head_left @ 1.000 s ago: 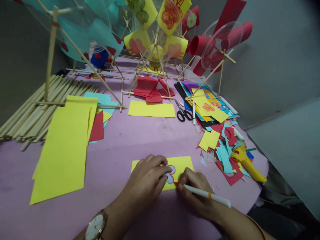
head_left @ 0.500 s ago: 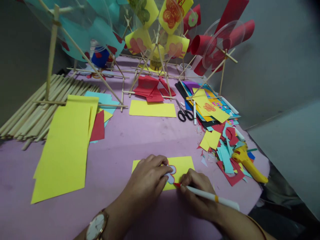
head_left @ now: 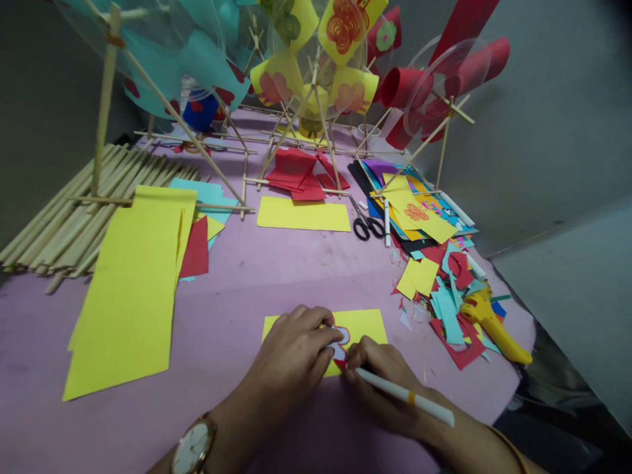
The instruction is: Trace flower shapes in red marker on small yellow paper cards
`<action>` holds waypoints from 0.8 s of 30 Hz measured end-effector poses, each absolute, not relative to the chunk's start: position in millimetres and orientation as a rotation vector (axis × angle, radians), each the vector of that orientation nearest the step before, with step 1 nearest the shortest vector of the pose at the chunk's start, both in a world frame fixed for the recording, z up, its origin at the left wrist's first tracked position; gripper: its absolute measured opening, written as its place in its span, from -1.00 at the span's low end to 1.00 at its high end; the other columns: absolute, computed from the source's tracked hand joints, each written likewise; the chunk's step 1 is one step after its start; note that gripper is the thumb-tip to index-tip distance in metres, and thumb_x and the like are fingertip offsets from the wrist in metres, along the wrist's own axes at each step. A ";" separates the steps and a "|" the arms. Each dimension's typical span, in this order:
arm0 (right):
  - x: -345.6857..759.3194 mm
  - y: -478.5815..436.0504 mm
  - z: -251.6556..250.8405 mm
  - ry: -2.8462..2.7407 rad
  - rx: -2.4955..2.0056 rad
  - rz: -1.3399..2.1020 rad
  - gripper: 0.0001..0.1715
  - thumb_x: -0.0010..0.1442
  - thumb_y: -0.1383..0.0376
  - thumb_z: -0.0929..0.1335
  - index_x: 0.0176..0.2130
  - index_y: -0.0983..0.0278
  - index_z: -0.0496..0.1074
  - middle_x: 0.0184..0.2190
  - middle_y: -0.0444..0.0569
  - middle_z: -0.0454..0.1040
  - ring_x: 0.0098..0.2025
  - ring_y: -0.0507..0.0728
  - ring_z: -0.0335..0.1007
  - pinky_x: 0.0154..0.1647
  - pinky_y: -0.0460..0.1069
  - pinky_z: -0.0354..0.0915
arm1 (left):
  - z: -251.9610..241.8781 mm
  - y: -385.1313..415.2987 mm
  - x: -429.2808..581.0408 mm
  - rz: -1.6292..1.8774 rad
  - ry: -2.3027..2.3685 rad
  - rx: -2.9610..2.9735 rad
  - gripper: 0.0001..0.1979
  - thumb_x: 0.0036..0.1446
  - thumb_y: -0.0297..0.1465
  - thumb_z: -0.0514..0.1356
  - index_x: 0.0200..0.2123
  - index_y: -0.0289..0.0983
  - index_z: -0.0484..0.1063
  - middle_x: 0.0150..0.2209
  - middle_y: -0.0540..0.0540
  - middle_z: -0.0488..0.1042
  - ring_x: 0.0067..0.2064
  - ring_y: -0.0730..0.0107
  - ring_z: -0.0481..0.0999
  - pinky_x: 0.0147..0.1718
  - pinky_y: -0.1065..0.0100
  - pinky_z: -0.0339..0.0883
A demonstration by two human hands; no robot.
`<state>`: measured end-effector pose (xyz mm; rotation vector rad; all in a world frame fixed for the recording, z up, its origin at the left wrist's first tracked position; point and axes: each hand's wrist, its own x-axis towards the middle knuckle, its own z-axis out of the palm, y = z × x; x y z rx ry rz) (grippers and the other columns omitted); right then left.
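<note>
A yellow paper strip [head_left: 365, 324] lies on the table in front of me. On it rests a pale flower-shaped paper cutout [head_left: 342, 337], with a red line along its edge. My left hand [head_left: 296, 345] holds the cutout down with bent fingertips, covering its left part. My right hand [head_left: 380, 375] grips a white marker pen [head_left: 405, 393] with an orange band. Its red tip meets the lower edge of the cutout, close to my left fingertips.
Yellow sheets [head_left: 123, 289] and wooden sticks [head_left: 64, 224] lie left. Scissors [head_left: 368, 227] and another yellow strip [head_left: 303, 214] lie ahead. Paper scraps [head_left: 447, 316] and a yellow glue gun [head_left: 496, 326] are at right. Stick-framed paper wheels [head_left: 316, 85] stand behind.
The marker tip has moved slightly left along the cutout's lower edge, my right hand shifting with it. My left hand stays in place on the cutout.
</note>
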<state>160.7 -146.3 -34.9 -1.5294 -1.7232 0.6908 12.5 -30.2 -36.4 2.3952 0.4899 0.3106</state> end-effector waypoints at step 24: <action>162.1 -146.6 -33.1 -1.747 -1.599 0.686 -0.82 0.10 0.45 0.16 -0.39 0.17 0.06 -0.61 -0.24 0.24 -0.64 -0.01 0.12 -0.60 -0.14 0.03 | -37.2 -29.8 12.3 0.309 0.501 2.386 -0.76 0.16 -0.49 0.10 -0.14 -0.13 0.45 -0.12 -0.04 0.43 -0.11 0.22 0.36 -0.18 0.19 0.22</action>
